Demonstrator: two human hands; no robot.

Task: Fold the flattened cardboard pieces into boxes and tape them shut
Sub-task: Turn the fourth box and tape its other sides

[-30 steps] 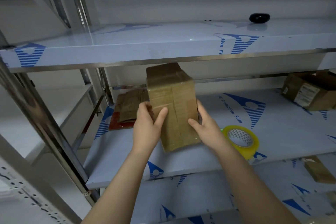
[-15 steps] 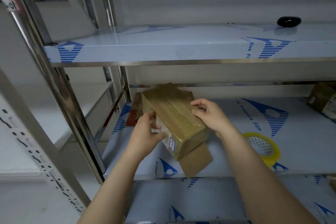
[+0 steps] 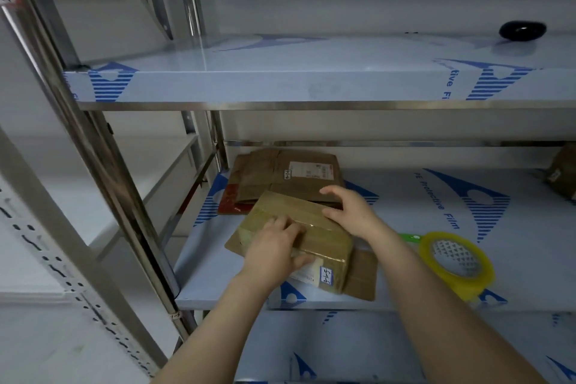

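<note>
A brown cardboard box (image 3: 330, 246), sealed with clear tape and bearing a small handwritten label, lies on its side near the front of the middle shelf (image 3: 436, 206). It rests partly on a flat cardboard piece (image 3: 363, 274). My left hand (image 3: 274, 249) grips the box's near top edge, fingers on top and thumb on the front face. My right hand (image 3: 352, 212) touches the box's far right corner with spread fingers. A stack of flattened cardboard pieces (image 3: 286, 174) lies behind the box.
A yellow roll of clear tape (image 3: 456, 262) sits right of my right forearm, with a green item (image 3: 411, 238) beside it. Another box (image 3: 561, 174) shows at the right edge. A black object (image 3: 522, 30) sits on the upper shelf. A steel upright (image 3: 93, 165) stands at left.
The box was held upright in both hands, then tipped over and lowered onto the shelf. My view has shifted left, and the flattened stack is now uncovered.
</note>
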